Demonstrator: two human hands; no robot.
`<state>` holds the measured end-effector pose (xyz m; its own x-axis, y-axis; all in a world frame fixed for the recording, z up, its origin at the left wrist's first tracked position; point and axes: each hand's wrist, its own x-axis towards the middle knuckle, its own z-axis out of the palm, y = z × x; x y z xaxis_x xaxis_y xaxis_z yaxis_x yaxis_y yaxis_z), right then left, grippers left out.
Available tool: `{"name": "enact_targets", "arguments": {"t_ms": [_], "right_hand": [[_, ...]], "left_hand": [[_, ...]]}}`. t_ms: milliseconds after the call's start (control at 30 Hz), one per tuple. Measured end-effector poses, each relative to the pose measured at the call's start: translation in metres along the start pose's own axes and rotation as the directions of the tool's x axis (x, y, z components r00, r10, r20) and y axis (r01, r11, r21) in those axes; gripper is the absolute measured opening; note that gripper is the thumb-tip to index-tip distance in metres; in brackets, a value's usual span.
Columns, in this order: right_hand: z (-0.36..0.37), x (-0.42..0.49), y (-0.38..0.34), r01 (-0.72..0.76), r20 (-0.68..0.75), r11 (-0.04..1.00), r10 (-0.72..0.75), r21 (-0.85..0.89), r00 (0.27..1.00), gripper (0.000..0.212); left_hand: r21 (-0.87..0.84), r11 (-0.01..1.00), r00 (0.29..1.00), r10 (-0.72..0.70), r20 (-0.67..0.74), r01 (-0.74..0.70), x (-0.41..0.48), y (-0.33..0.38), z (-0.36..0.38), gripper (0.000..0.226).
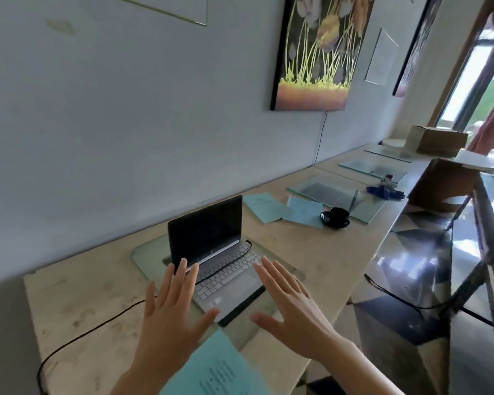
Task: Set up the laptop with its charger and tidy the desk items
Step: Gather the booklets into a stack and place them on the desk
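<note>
A silver laptop (226,269) stands open with a dark screen on a glass mat (149,252) on the beige desk (77,297). A thin black charger cable (97,323) runs from the desk's left edge, across the keyboard, to the laptop's far right corner. My left hand (171,309) hovers open over the laptop's left front corner, fingers spread. My right hand (291,309) hovers open at the laptop's right front, palm down. A blue printed paper (220,369) lies at the near edge, between my forearms.
More blue papers (268,208) lie beyond the laptop, next to a black cup on a saucer (335,216). Further along are glass mats (337,195), a blue cloth-like item (385,191) and a cardboard box (437,139). A glossy dark table (428,252) stands to the right.
</note>
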<state>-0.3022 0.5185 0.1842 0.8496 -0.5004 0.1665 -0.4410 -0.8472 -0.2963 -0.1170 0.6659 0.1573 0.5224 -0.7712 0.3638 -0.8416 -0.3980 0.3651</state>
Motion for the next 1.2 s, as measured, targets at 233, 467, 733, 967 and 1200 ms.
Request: {"name": "enact_targets", "arguments": {"t_ms": [233,467,733,967,1200], "right_hand": [[-0.01,0.025,0.041,0.174,0.016,0.982,-0.176,0.076,0.984,0.08],[0.008,0.076,0.041,0.335,0.058,0.932,-0.346,0.142,0.937,0.081],[0.04,0.162,0.018,0.52,0.17,0.828,-0.555,0.212,0.814,0.089],[0.07,0.202,-0.014,0.65,0.2,0.682,-0.726,0.336,0.658,0.09],[0.108,0.225,-0.03,0.737,0.326,0.507,-0.86,0.448,0.393,0.094]], "left_hand": [[0.029,0.999,0.995,-0.037,-0.092,0.04,0.022,0.046,0.006,0.088],[0.097,0.983,0.978,-0.137,-0.157,0.153,0.044,0.031,0.011,0.086],[0.16,0.919,0.905,-0.301,-0.301,0.359,0.067,-0.007,0.004,0.087],[0.2,0.789,0.786,-0.482,-0.387,0.582,0.046,-0.028,-0.002,0.09],[0.204,0.539,0.559,-0.656,-0.507,0.817,0.009,-0.006,0.013,0.086]]}}
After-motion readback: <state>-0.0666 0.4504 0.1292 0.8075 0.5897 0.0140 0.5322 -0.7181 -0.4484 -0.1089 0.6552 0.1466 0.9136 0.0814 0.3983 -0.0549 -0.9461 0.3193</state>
